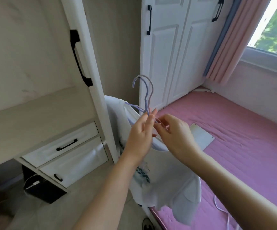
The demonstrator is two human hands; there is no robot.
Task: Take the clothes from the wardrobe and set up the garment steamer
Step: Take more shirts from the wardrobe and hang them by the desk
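Two lilac hangers [147, 95] with white clothes [164, 183] on them hang in front of me, hooks up. My left hand [139, 135] pinches the hanger necks just below the hooks. My right hand [172, 135] pinches a hanger arm beside it, at the collar of a white T-shirt with a blue-green print. The clothes droop over the corner of the pink bed [244, 146]. Behind them the open wardrobe door [84, 52] stands at the left. No garment steamer shows.
White closed wardrobe doors [176, 52] with black handles stand behind. Drawers [64, 146] sit low at the left, a dark box [41, 190] beneath them. A flat pale panel [200, 135] and a white cord [220, 208] lie on the bed. Pink curtains [234, 40] flank the window.
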